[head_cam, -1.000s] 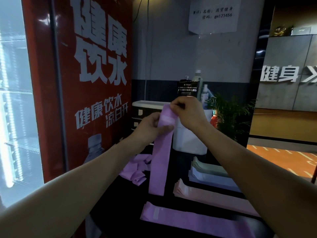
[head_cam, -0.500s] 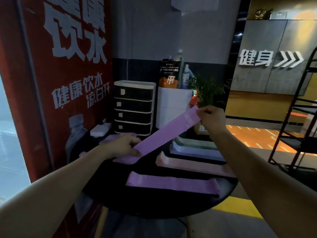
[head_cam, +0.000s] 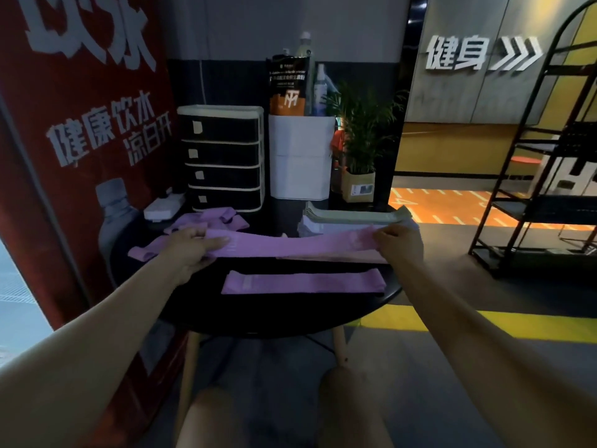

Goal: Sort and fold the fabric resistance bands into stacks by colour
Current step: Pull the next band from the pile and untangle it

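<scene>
Head view, only one. Round black table (head_cam: 290, 315) sits mid-frame. Person holds a purple band (head_cam: 290, 245) stretched flat and level, hanging just above the tabletop. Left hand (head_cam: 190, 250) at 9 o'clock of the table grips the band's left end, thumb on top, fingers curled under. Right hand (head_cam: 399, 244) at 3 o'clock pinches the right end, fingers closed on the cloth.

Toward 6 o'clock from the held band, a folded purple band (head_cam: 303, 281) lies flat on the table, long side running left-right, apart from both hands. Behind the held band, a pale pink stack (head_cam: 342, 257) peeks out just below its right half; can't tell how many bands are in it. At 1 o'clock, a grey-lilac stack (head_cam: 336, 228) with a pale green stack (head_cam: 352, 215) just behind it, both flat. At 10 to 11 o'clock, a loose purple pile (head_cam: 210, 221), unfolded and crumpled, one strip trailing out past the left wrist.

Off the table's far edge: black drawer unit (head_cam: 223, 163) at 11 o'clock, white bin (head_cam: 302, 163) at 12 with a black-orange pouch (head_cam: 287, 85) and bottles on top, potted plant (head_cam: 361, 134) at 1. White power strip (head_cam: 163, 206) beside the drawers. Red poster (head_cam: 80, 124) fills the left, black rack (head_cam: 549, 156) at right. Bare knees at the bottom edge.
</scene>
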Demonstrator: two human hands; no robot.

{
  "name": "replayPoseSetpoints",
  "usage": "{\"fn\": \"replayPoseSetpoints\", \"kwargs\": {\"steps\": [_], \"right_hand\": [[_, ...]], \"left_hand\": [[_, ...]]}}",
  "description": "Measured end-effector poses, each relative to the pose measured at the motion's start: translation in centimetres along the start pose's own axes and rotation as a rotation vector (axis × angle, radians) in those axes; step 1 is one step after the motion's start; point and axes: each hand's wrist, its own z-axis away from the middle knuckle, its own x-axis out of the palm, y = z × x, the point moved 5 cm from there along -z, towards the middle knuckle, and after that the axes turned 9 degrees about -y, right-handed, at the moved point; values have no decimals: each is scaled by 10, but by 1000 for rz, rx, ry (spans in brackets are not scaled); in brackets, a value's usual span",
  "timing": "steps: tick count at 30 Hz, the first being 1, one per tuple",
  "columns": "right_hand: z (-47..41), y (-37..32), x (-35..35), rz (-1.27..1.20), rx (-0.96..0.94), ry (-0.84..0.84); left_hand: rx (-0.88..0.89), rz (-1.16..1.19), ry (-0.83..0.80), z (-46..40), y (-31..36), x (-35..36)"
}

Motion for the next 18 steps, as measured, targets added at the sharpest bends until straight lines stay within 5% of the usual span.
{"fn": "replayPoseSetpoints", "kwargs": {"steps": [6,18], "right_hand": [[16,38,-2,93,38,37],[19,59,7,143,38,70]], "left_hand": [[77,-44,193,-8,-32,11],[146,-434,286,-12,-50,11]]}}
